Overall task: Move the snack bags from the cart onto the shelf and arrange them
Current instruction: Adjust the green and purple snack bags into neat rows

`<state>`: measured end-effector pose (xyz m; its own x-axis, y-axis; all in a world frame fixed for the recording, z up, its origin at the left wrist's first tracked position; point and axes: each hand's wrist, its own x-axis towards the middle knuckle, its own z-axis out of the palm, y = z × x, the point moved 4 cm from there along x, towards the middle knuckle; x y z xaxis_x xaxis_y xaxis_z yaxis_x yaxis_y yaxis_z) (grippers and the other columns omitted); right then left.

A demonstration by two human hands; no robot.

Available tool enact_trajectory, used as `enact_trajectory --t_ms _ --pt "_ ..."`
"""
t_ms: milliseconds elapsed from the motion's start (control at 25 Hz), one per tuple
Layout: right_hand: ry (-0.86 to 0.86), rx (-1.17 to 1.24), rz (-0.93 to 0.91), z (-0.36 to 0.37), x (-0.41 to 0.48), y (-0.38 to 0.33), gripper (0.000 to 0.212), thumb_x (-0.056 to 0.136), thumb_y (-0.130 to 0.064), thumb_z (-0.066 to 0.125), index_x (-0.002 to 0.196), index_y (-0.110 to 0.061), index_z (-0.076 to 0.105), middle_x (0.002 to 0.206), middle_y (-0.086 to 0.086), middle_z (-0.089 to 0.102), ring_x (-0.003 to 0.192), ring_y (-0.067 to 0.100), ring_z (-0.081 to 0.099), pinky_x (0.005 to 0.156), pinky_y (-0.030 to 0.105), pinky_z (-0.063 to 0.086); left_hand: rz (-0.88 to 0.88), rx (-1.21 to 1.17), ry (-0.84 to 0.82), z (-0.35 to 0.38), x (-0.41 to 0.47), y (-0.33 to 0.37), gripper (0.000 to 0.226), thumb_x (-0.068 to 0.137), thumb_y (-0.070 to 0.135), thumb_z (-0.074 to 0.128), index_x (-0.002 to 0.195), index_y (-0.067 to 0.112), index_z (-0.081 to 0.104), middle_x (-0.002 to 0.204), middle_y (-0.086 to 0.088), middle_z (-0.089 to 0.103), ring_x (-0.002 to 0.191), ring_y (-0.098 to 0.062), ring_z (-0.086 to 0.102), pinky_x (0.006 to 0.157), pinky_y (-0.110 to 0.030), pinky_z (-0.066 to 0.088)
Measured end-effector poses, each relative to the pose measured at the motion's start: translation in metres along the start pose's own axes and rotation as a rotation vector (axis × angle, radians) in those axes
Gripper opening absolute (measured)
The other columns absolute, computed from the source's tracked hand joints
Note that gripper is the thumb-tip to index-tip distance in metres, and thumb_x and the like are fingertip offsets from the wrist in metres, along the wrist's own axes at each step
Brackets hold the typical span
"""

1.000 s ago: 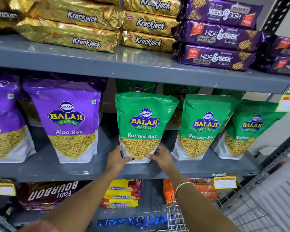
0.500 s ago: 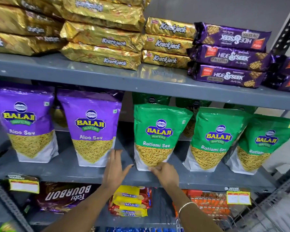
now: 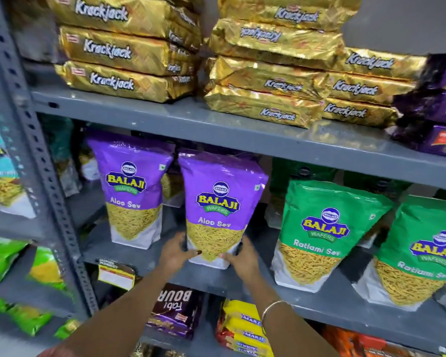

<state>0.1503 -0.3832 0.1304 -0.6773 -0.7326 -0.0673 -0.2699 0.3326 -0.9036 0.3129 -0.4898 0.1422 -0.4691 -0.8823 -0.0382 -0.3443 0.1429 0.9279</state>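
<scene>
Hands bracket the base of one purple bag [image 3: 220, 202]: the left hand [image 3: 174, 255] cups its lower left corner, the right hand [image 3: 242, 258] its lower right, fingers curled round the edges and thumbs at the front. Each grip is closed on that bag, low down where the gusset is stiff, which looks like the sensible place to steer a pouch that stands on its own bottom.

That bag stands upright on the middle shelf [image 3: 327, 300], near the front lip, label facing out. A second purple bag [image 3: 134, 194] stands just beside it to the left, set a little further back, so the pair are not yet level. To the right, apart from the held bag, a green bag [image 3: 325, 235] and another green bag [image 3: 420, 256] lean slightly and also face forward. More pouches sit behind the front row, mostly hidden.

Judging by the hold, the step in hand is squaring up the front row, not loading: nudging this pouch so it lines up with its neighbour and keeps like flavours together. Gold packs [image 3: 129, 81] lie stacked flat on the shelf above. No cart is in view, so how many bags remain to be moved cannot be told.
</scene>
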Motion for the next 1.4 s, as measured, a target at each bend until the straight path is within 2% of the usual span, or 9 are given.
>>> enact_trajectory --t_ms 120,400,520,600,840,1000,1200,1320,1400 --pt "0.032 0.034 -0.009 0.001 -0.005 -0.002 0.055 0.056 -0.020 0.081 0.103 -0.023 0.052 0.108 0.011 0.069 0.101 0.029 0.064 0.089 0.050 0.051 0.014 0.030 0.037 -0.001 0.001 -0.006 0.048 0.067 0.008 0.077 0.112 0.001 0.060 0.106 -0.008 0.067 0.098 -0.013 0.057 0.070 -0.018 0.035" --pt "-0.015 0.051 -0.022 0.003 -0.008 -0.007 0.059 0.059 -0.023 0.082 0.107 -0.024 0.047 0.119 0.011 0.065 0.112 0.030 0.060 0.094 0.049 0.050 0.010 0.022 0.000 -0.005 -0.004 -0.003 0.062 0.065 0.013 0.080 0.120 0.003 0.052 0.122 -0.016 0.062 0.111 -0.025 0.059 0.084 -0.027 0.043" --pt "0.068 -0.076 -0.090 -0.017 -0.029 -0.018 0.081 0.065 -0.036 0.077 0.132 -0.014 0.037 0.136 0.006 0.050 0.128 0.024 0.046 0.103 0.043 0.043 0.120 0.234 0.264 -0.014 -0.027 0.007 0.075 0.067 0.033 0.076 0.126 0.003 0.041 0.126 -0.018 0.046 0.118 -0.032 0.047 0.096 -0.043 0.046" --pt "0.163 -0.340 -0.227 -0.047 -0.052 -0.027 0.069 0.074 -0.051 0.060 0.130 -0.014 0.041 0.133 0.004 0.050 0.124 0.023 0.047 0.099 0.038 0.043 0.384 0.479 0.385 -0.001 -0.049 0.024 0.058 0.076 0.043 0.062 0.114 0.003 0.044 0.114 -0.016 0.049 0.108 -0.029 0.045 0.092 -0.037 0.041" --pt "0.250 -0.716 -0.083 -0.186 -0.094 0.043 0.039 0.087 -0.048 0.046 0.095 -0.011 0.057 0.101 0.013 0.066 0.097 0.034 0.061 0.073 0.039 0.047 0.809 0.600 -0.127 0.159 -0.103 0.080 0.047 0.087 0.060 0.019 0.102 0.023 0.044 0.092 0.001 0.065 0.085 -0.012 0.059 0.072 -0.021 0.047" --pt "0.607 -0.336 0.156 -0.302 -0.107 0.111 0.014 0.082 -0.022 0.060 0.090 -0.011 0.056 0.091 0.019 0.065 0.086 0.035 0.062 0.067 0.031 0.038 0.633 0.270 -0.446 0.270 -0.129 0.115 0.029 0.078 0.042 0.051 0.103 0.032 0.042 0.096 0.000 0.056 0.085 -0.003 0.051 0.080 -0.018 0.042" --pt "0.548 -0.008 0.164 -0.380 -0.072 0.153 0.056 0.074 0.001 0.071 0.122 0.007 0.043 0.105 0.011 0.053 0.098 0.020 0.051 0.059 0.012 0.044 0.179 0.105 -0.419 0.362 -0.109 0.148 0.078 0.073 0.014 0.073 0.137 -0.002 0.033 0.142 -0.021 0.043 0.132 -0.029 0.041 0.105 -0.033 0.033" --pt "0.364 0.054 0.100 -0.385 -0.058 0.160 0.060 0.070 0.004 0.073 0.123 0.003 0.045 0.112 0.002 0.052 0.106 0.016 0.048 0.059 -0.006 0.043 0.105 0.117 -0.395 0.389 -0.099 0.150 0.037 0.069 0.013 0.075 0.094 0.001 0.052 0.096 -0.021 0.061 0.098 -0.034 0.060 0.071 -0.037 0.043" --pt "0.379 0.089 0.052 -0.385 -0.054 0.166 0.057 0.069 0.004 0.074 0.120 0.005 0.049 0.111 0.004 0.055 0.104 0.016 0.050 0.058 -0.007 0.041 0.120 0.181 -0.339 0.395 -0.102 0.147 0.033 0.070 0.018 0.075 0.079 0.005 0.046 0.087 -0.025 0.062 0.087 -0.037 0.060 0.072 -0.043 0.044"
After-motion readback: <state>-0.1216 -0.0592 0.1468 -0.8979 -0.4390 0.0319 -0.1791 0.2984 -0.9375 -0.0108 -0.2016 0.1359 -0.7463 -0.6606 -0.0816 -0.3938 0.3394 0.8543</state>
